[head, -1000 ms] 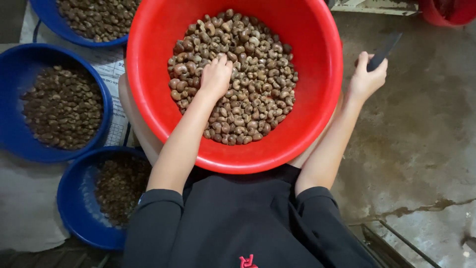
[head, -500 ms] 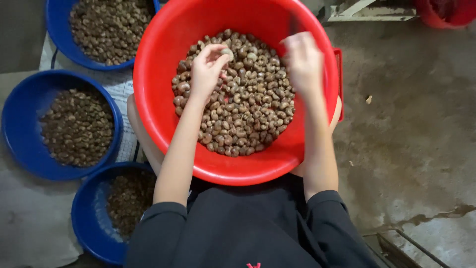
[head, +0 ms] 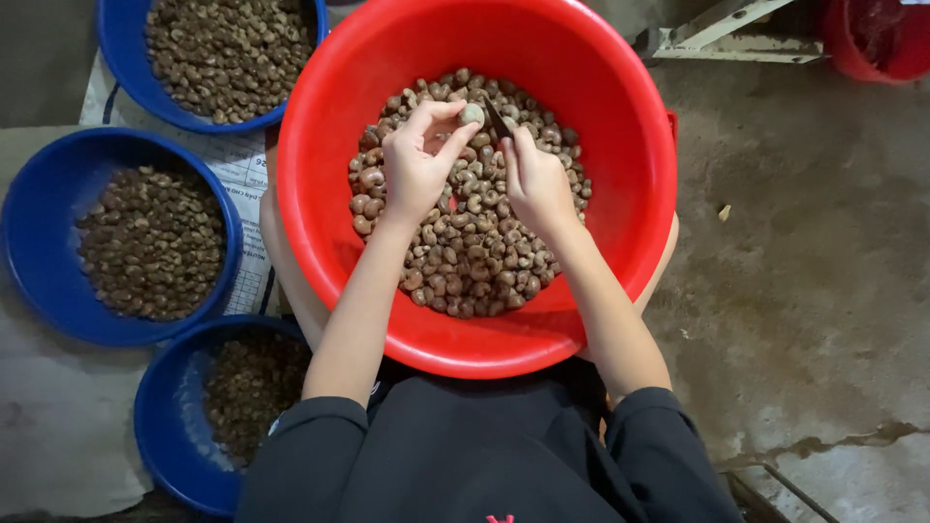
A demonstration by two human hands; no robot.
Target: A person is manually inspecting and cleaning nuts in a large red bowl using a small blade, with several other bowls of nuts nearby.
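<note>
Here, far left of the grip, three blue bowls of brown nuts sit on the floor: one at the top (head: 126, 58), one in the middle (head: 39, 232), one low down (head: 165, 426), with printed paper (head: 242, 169) between them. The left hand (head: 417, 169) is closed on a pale nut (head: 472, 114), pinched between thumb and fingertips above the heap of nuts (head: 475, 242) in the red basin (head: 601, 194). Just right of the nut, the right hand (head: 533, 179) is closed around a small dark blade (head: 496, 118), whose tip touches the nut. Farther right lies bare concrete floor (head: 804, 271).
</note>
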